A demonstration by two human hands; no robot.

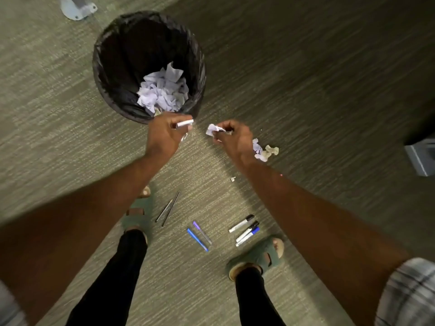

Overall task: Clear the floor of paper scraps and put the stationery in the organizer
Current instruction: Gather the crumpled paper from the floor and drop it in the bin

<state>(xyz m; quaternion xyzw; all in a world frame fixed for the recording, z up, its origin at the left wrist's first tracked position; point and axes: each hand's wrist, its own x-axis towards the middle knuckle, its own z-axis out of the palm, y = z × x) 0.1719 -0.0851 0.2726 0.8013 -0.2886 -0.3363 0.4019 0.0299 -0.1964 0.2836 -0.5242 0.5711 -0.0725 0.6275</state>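
A black-lined waste bin [103, 74] stands on the carpet with crumpled white paper [162, 90] inside. My left hand [164, 135] hovers at the bin's near rim, closed on a rolled white paper piece [184, 124]. My right hand [231, 135] is just right of it, pinching a crumpled paper scrap [213, 129]. More scraps [266, 151] lie on the floor to the right of that hand, and a tiny one [233, 178] lies nearer me. Between my feet lie two thin dark pencils [168, 209], a blue pen [197, 239], a purple pen [202, 232] and three markers [246, 230].
My sandalled feet [256, 257] stand on the green carpet either side of the stationery. A grey furniture base [76, 8] sits at the top left. A grey object [421, 158] juts in at the right edge. No organizer is in view.
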